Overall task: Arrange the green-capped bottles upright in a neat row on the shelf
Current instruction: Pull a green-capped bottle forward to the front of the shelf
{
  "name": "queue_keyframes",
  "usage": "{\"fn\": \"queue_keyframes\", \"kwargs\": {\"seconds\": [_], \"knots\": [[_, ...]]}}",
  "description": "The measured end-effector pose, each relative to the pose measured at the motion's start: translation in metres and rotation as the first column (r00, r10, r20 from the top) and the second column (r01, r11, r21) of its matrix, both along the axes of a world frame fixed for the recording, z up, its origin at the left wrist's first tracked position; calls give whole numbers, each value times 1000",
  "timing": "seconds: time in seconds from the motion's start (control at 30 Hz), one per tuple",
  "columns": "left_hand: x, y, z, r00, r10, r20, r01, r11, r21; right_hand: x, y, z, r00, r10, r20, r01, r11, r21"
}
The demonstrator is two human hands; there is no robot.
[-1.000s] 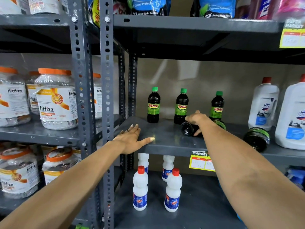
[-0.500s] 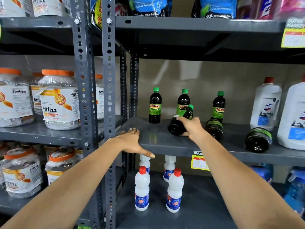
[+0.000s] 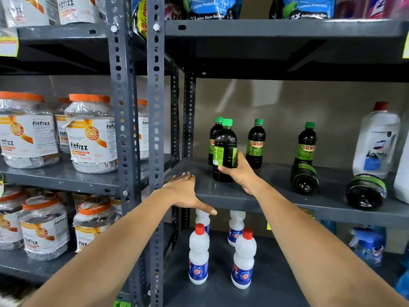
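My right hand [image 3: 240, 173] grips a dark green-capped bottle [image 3: 225, 149], held upright with its base at the grey shelf [image 3: 265, 196], just in front of another upright bottle [image 3: 213, 138]. Two more stand upright, one in the middle [image 3: 256, 144] and one further right [image 3: 307, 142]. Two bottles lie on their sides with bases facing me, one [image 3: 305, 179] in front of the rightmost upright one, the other [image 3: 366, 192] further right. My left hand [image 3: 187, 192] rests flat on the shelf's front left corner, thumb hanging over the edge.
Large white jugs [image 3: 376, 140] stand at the shelf's right end. White red-capped bottles [image 3: 198, 255] fill the shelf below. Orange-lidded fitfizz jars [image 3: 90, 134] crowd the left rack. Perforated steel uprights [image 3: 156, 129] divide the racks. A shelf above carries blue pouches.
My right hand lifted a lying bottle off the shelf, turned it upright and carried it left, in front of the leftmost upright bottle. My left hand stayed on the shelf corner.
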State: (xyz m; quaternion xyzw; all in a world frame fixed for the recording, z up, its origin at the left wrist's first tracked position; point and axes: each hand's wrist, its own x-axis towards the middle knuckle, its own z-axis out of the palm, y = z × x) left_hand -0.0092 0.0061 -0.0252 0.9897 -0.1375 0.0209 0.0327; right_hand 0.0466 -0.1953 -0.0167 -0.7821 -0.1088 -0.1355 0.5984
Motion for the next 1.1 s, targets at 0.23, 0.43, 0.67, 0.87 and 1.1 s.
{"fn": "queue_keyframes", "kwargs": {"seconds": [0.23, 0.43, 0.67, 0.87, 1.1], "knots": [[-7, 0, -3, 995, -8, 98, 7, 1000, 9, 3, -2, 1, 999, -32, -21, 33, 999, 30], [-11, 0, -4, 989, -18, 145, 15, 1000, 20, 5, 0, 0, 1000, -10, -19, 10, 1000, 19], [-12, 0, -4, 987, -14, 160, 14, 1000, 2, 4, 0, 1, 1000, 22, -4, -22, 999, 47], [-14, 0, -5, 986, -10, 164, 10, 1000, -1, 1, 0, -1, 1000, 0, -2, 0, 1000, -4], [-14, 0, -4, 987, -13, 162, 15, 1000, -10, 1, 0, -2, 1000, 2, -9, -2, 999, -49]]}}
